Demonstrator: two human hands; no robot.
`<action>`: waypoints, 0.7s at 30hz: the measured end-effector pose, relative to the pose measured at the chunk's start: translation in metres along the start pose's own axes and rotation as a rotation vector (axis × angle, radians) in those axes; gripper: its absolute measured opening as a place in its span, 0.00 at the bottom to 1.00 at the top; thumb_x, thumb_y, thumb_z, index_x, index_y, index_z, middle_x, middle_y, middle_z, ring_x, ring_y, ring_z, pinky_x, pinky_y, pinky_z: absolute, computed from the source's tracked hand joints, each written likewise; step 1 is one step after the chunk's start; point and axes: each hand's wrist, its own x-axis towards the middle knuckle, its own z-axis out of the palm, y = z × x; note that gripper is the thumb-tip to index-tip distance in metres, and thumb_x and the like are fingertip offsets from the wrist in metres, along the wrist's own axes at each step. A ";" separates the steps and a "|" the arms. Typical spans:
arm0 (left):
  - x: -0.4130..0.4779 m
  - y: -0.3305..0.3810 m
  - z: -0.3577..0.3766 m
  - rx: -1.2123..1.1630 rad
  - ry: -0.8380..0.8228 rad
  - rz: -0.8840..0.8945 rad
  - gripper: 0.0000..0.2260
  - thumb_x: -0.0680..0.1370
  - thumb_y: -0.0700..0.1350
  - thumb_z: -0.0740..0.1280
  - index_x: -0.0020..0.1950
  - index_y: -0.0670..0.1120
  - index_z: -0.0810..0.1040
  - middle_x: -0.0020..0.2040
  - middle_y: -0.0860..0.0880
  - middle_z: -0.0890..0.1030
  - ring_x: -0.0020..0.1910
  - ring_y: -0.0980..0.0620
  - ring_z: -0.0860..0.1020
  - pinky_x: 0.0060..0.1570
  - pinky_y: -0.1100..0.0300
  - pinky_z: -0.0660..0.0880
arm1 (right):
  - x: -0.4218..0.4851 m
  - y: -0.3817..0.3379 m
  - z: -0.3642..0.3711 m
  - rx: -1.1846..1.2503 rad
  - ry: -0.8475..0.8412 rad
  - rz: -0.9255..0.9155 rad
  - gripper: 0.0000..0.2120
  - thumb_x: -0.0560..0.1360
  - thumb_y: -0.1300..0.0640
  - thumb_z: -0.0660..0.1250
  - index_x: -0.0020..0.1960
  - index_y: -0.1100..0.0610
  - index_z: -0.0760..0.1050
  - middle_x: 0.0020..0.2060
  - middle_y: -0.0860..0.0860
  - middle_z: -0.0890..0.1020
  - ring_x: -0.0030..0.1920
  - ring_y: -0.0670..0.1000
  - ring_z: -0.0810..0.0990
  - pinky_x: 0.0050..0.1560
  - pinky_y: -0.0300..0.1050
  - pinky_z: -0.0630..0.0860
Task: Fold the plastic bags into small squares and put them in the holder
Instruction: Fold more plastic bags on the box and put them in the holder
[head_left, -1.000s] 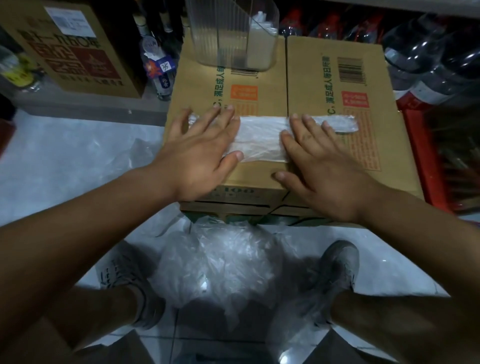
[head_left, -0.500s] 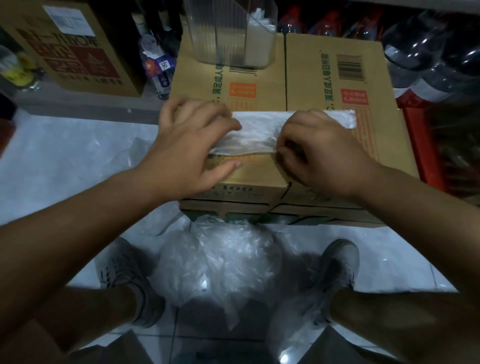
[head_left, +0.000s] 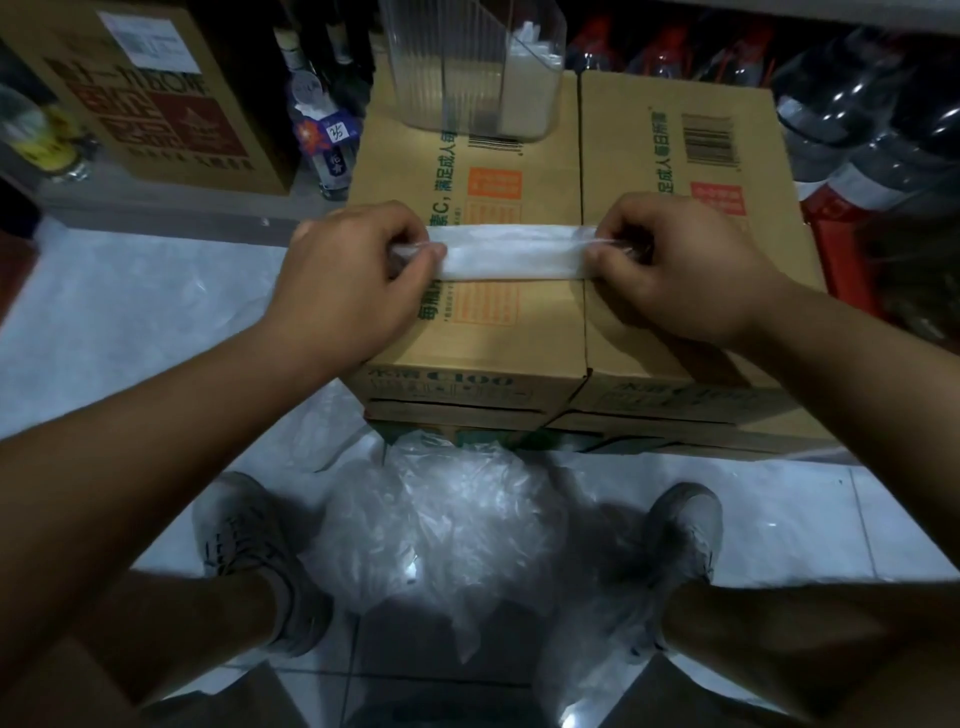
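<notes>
Folded plastic bag (head_left: 511, 254), white and translucent, is lying as a narrow flat strip across the tops of two cardboard boxes (head_left: 478, 332), spanning the seam between them. Left hand (head_left: 353, 280) is pinching the strip's left end, with curled fingers (head_left: 431, 252) closing on it. Right hand (head_left: 685, 265) is pinching the right end the same way. Both ends of the strip are hiding under the hands.

Clear ribbed holder (head_left: 447, 67) is standing at the far edge of the left box, well apart from the strip. White folded bags (head_left: 530, 73) are sitting upright in its right compartment.

Crumpled pile of loose clear bags (head_left: 441, 530) is lying on the tiled floor (head_left: 104, 312) against the front of the boxes, between the person's two grey shoes (head_left: 249, 540). More thin plastic is spreading over the floor on the left.

Box tops are showing green Chinese print, orange and red label panels and barcodes (head_left: 709, 140). "C100" is reading on the left box's front face.

A brown carton (head_left: 156, 93) with dark red print and a white sticker is standing far left. A bottle (head_left: 324, 140) beside it is carrying a tag handwritten "35". Clear plastic bottles (head_left: 857, 104) are crowding the far right above a red crate (head_left: 831, 249).
</notes>
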 end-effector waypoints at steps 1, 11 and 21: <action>0.002 0.000 -0.001 -0.004 0.007 -0.030 0.09 0.80 0.53 0.67 0.50 0.48 0.81 0.42 0.53 0.78 0.46 0.46 0.79 0.55 0.45 0.75 | 0.004 0.001 0.001 0.014 0.012 0.042 0.07 0.81 0.49 0.64 0.53 0.51 0.78 0.47 0.48 0.81 0.49 0.51 0.78 0.51 0.56 0.77; 0.019 -0.009 -0.001 0.014 -0.001 -0.155 0.09 0.79 0.54 0.67 0.45 0.50 0.75 0.35 0.55 0.76 0.42 0.47 0.77 0.48 0.50 0.74 | 0.021 0.005 0.012 -0.016 0.062 0.150 0.06 0.82 0.50 0.63 0.52 0.51 0.76 0.45 0.48 0.78 0.46 0.50 0.76 0.41 0.46 0.70; 0.023 -0.001 0.001 0.158 0.036 0.117 0.19 0.80 0.52 0.62 0.69 0.45 0.74 0.67 0.44 0.76 0.68 0.42 0.71 0.65 0.48 0.64 | 0.022 0.003 0.016 -0.139 0.070 0.101 0.08 0.82 0.51 0.61 0.54 0.53 0.76 0.44 0.52 0.81 0.44 0.55 0.78 0.40 0.47 0.69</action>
